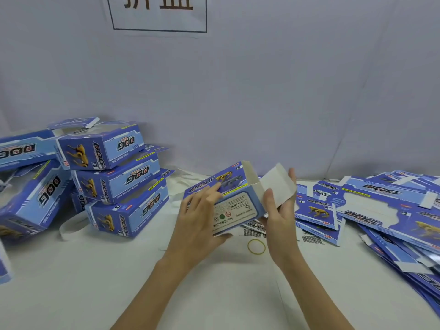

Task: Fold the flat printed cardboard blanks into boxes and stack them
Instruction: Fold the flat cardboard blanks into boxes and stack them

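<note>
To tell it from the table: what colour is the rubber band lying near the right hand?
Yellow: the rubber band, seen in the head view.

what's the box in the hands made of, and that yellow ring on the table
Box: looks like thin printed cardboard, slightly glossy blue outside, plain matte white inside, as the open end flap shows. Yellow ring: probably a rubber band, a thin, slightly uneven loop lying flat; material not certain.
</note>
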Motion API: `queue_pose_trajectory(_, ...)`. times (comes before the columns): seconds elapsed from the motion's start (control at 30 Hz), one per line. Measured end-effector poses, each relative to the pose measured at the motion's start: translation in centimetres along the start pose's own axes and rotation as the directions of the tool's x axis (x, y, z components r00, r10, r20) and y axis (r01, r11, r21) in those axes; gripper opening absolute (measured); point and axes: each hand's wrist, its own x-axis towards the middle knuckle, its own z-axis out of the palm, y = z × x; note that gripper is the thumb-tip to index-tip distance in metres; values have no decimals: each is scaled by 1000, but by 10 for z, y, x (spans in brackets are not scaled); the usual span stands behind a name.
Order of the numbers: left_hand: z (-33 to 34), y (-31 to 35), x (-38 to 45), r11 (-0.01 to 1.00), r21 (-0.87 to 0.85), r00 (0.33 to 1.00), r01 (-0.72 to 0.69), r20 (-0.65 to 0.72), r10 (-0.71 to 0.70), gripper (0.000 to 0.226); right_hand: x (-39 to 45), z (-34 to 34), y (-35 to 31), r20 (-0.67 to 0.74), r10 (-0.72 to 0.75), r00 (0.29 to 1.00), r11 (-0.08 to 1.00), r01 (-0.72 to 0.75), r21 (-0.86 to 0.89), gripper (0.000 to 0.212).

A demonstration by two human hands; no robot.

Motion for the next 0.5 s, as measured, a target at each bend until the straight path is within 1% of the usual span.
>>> queue_pose_trajectory(0.1,3,7,0,993,118,998,8,56,-15,111,-7,5,14,-23,-9,1000,999,8,-40,63)
queue_pose_trajectory(0.2,7,15,2,955,289,994,-65,105,36,103,-14,13,20,1,-30,1000,999,30,-44,61)
queue_pose_trajectory(0.27,7,16,4,938,340,997,-60,60,42,94,-16,17,21,-14,-5,1000,1000,5,-5,60)
queue_pose_trajectory(0.37,6,8,4,922,377,991,-83,-69,117,76,-16,19,23,-110,124,986,988,-113,103,52)
queue_pose_trajectory(0.43,4,3,3,914,389,981,-116,-98,166,65,-16,18,23,-148,192,970,976,-173,130,53)
queue_pose_trajectory(0.5,4,0,2,915,370,973,-159,-98,208,59,-14,18,21,-134,190,973,979,-177,101,53)
